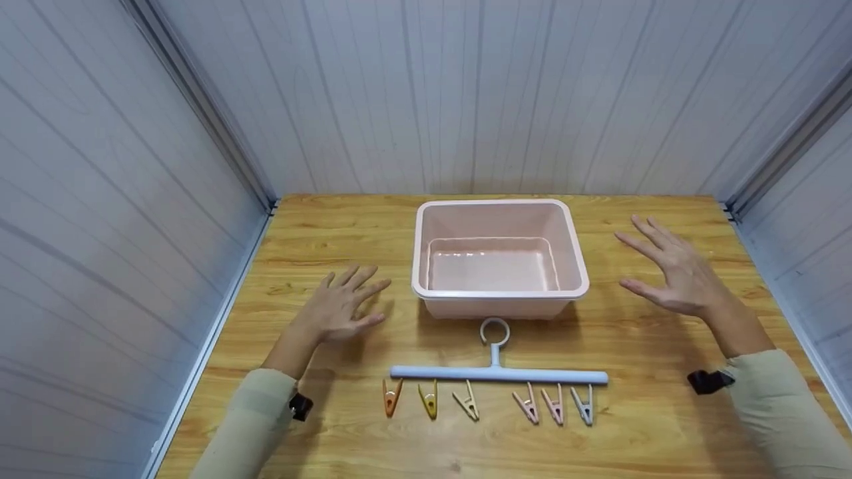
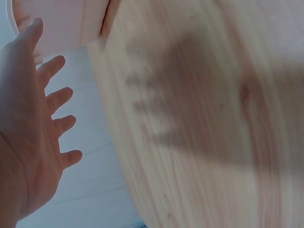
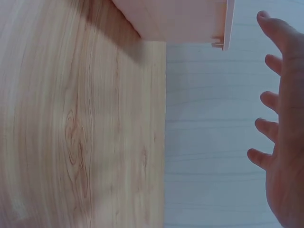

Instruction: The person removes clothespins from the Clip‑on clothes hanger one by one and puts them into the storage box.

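A pink plastic basin (image 1: 499,293) stands empty in the middle of the wooden table (image 1: 665,426). In front of it lies a light blue hanger bar (image 1: 499,374) with a ring hook, and several clothes pegs (image 1: 430,399) in orange, yellow, beige, pink and grey hang along its near side. My left hand (image 1: 343,305) hovers open, fingers spread, left of the basin. My right hand (image 1: 669,269) is raised open to the basin's right. Neither hand holds anything. The wrist views show the left hand (image 2: 33,128) and the right hand (image 3: 285,137) with spread fingers beside the basin (image 3: 180,21).
White panelled walls (image 1: 466,93) close in the table at the back and on both sides. Bare wood lies to the left and right of the basin and in front of the pegs.
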